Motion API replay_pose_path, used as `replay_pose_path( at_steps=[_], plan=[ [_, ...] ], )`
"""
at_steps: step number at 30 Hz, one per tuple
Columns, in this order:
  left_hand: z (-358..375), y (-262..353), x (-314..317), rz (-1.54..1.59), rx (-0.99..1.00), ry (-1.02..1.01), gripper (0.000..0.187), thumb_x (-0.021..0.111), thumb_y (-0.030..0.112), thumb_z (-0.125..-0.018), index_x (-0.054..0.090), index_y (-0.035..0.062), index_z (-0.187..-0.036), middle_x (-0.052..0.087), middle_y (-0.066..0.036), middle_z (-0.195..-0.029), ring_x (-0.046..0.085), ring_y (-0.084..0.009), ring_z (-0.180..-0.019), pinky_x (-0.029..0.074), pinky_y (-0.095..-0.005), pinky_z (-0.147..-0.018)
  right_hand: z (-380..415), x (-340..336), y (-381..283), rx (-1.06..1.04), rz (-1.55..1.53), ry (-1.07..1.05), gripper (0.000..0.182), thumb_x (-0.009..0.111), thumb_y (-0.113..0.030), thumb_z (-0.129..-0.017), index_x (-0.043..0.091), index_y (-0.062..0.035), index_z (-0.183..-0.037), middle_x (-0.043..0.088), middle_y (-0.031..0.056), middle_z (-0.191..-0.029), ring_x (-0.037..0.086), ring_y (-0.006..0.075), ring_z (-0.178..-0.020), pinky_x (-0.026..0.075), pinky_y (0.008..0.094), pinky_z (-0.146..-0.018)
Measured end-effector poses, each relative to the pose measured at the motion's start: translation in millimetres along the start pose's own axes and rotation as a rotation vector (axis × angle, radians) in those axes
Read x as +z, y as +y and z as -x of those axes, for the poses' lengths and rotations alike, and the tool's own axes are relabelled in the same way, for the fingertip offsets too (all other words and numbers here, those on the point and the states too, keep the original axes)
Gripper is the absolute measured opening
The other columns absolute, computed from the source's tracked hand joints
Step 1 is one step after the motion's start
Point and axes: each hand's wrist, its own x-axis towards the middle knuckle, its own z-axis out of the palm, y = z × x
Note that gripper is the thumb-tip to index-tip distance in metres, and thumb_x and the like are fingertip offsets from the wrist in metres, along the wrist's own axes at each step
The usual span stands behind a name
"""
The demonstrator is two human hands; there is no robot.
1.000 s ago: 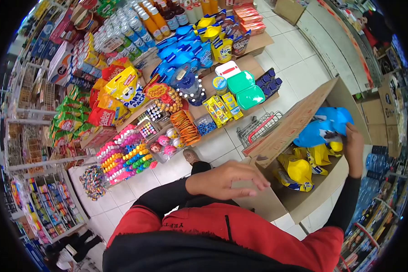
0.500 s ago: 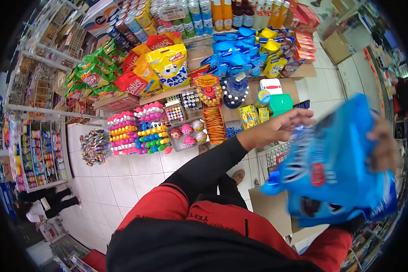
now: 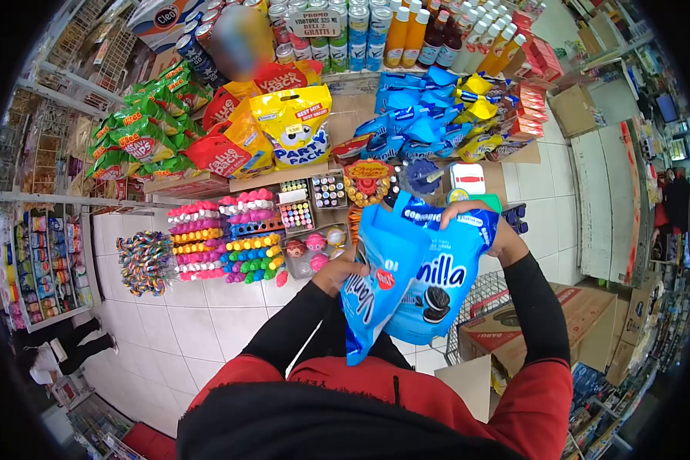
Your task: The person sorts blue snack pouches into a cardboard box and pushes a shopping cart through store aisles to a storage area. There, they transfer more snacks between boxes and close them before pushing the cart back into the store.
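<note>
Two blue pouches of vanilla sandwich cookies are in front of my body. My left hand [image 3: 341,270] grips one cookie pouch [image 3: 377,261] by its left side, the pouch tilted. At the upper right corner of the other cookie pouch [image 3: 446,280], my right hand [image 3: 489,226] is closed on its top edge. That pouch faces up, showing a dark cookie picture, and the left one overlaps part of it. Beyond them, similar blue pouches [image 3: 414,119] lie piled on the display, beside yellow packs [image 3: 475,107].
Yellow party packs [image 3: 293,126] and green snack bags [image 3: 142,126] stand on the display at left. Colourful candy tubes [image 3: 226,238] hang along its front. A wire basket [image 3: 475,303] and an opened cardboard box [image 3: 556,326] are to my right. A person [image 3: 61,349] is at far left.
The blue pouches have come from my right side to in front of me. My left hand has moved left and taken hold of one; the two pouches now spread apart.
</note>
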Motion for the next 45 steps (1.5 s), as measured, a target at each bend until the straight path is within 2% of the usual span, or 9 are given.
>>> replay_pose_path(
  at_steps=[9, 11, 13, 19, 22, 26, 35, 41, 45],
  plan=[
    [-9, 70, -41, -0.484, 0.195, 0.062, 0.072, 0.077, 0.003, -0.056, 0.045, 0.0032, -0.120, 0.055, -0.006, -0.113, 0.051, -0.0162, -0.105, 0.040, -0.0318, -0.091, -84, -16, -88, 0.105, 0.195, -0.415, 0.031, 0.050, -0.020, -0.075, 0.065, 0.0017, -0.092, 0.065, 0.0131, -0.087, 0.060, 0.0184, -0.080, 0.044, 0.0273, -0.077],
    [-10, 87, -59, -0.862, 0.346, 0.104, 0.064, 0.080, 0.007, -0.055, 0.052, 0.0030, -0.112, 0.058, -0.005, -0.107, 0.053, -0.0154, -0.101, 0.040, -0.0313, -0.090, -99, 0, -120, 0.103, 0.299, -0.395, 0.025, 0.052, -0.016, -0.075, 0.066, -0.0015, -0.089, 0.065, 0.0141, -0.086, 0.060, 0.0211, -0.077, 0.045, 0.0316, -0.073],
    [-9, 113, -45, -0.849, 0.452, 0.149, 0.059, 0.081, 0.010, -0.055, 0.055, 0.0026, -0.107, 0.060, -0.005, -0.103, 0.055, -0.0147, -0.095, 0.042, -0.0300, -0.087, -116, 7, -137, -0.011, 0.948, -0.283, 0.015, 0.057, -0.011, -0.073, 0.067, -0.0059, -0.083, 0.064, 0.0136, -0.081, 0.060, 0.0261, -0.072, 0.046, 0.0360, -0.068],
    [11, 141, -95, -0.736, 0.625, 0.615, 0.061, 0.082, 0.010, -0.057, 0.051, 0.0020, -0.109, 0.060, -0.006, -0.099, 0.058, -0.0148, -0.090, 0.047, -0.0292, -0.080, -197, -18, -132, -0.143, 1.303, 0.147, 0.062, 0.054, 0.003, -0.071, 0.038, -0.0148, -0.128, 0.059, 0.0185, -0.070, 0.058, 0.0340, -0.066, 0.046, 0.0412, -0.060],
    [30, 135, -127, -0.705, 0.601, 0.701, 0.060, 0.081, 0.009, -0.058, 0.050, 0.0021, -0.110, 0.061, -0.006, -0.098, 0.058, -0.0144, -0.088, 0.047, -0.0278, -0.077, -258, -58, -91, -0.200, 1.480, 0.315, 0.057, 0.052, 0.004, -0.069, 0.045, -0.0132, -0.123, 0.060, 0.0179, -0.073, 0.058, 0.0352, -0.074, 0.045, 0.0436, -0.062],
    [56, 118, -162, -0.666, 0.557, 0.826, 0.056, 0.080, 0.006, -0.059, 0.052, 0.0031, -0.107, 0.062, -0.005, -0.094, 0.059, -0.0115, -0.082, 0.047, -0.0253, -0.072, -335, -115, -9, -0.250, 1.338, 0.350, 0.028, 0.049, 0.002, -0.069, 0.065, -0.0060, -0.091, 0.062, 0.0188, -0.079, 0.059, 0.0348, -0.077, 0.046, 0.0415, -0.067],
    [68, 89, -204, -0.467, 0.578, 0.905, 0.053, 0.078, 0.000, -0.057, 0.053, 0.0022, -0.104, 0.062, -0.006, -0.093, 0.060, -0.0126, -0.084, 0.049, -0.0272, -0.076, -421, -181, 195, -0.180, 1.337, 0.424, 0.024, 0.046, 0.002, -0.070, 0.064, -0.0044, -0.086, 0.060, 0.0179, -0.075, 0.058, 0.0354, -0.073, 0.046, 0.0419, -0.064],
    [35, 103, -200, -0.286, 0.640, 0.893, 0.054, 0.076, 0.000, -0.059, 0.052, 0.0000, -0.106, 0.061, -0.008, -0.096, 0.058, -0.0156, -0.090, 0.047, -0.0292, -0.081, -431, -185, 237, 0.076, 1.480, 0.367, 0.026, 0.048, -0.001, -0.073, 0.062, -0.0084, -0.094, 0.062, 0.0165, -0.085, 0.060, 0.0318, -0.082, 0.047, 0.0415, -0.074],
    [-10, 128, -189, -0.251, 0.698, 0.988, 0.035, 0.072, 0.003, -0.066, 0.055, 0.0021, -0.096, 0.060, -0.006, -0.090, 0.058, -0.0136, -0.080, 0.046, -0.0274, -0.074, -421, -192, 238, -0.196, 1.477, 0.428, 0.031, 0.048, 0.001, -0.072, 0.056, -0.0044, -0.101, 0.059, 0.0148, -0.083, 0.057, 0.0338, -0.083, 0.046, 0.0403, -0.077]
  ],
)
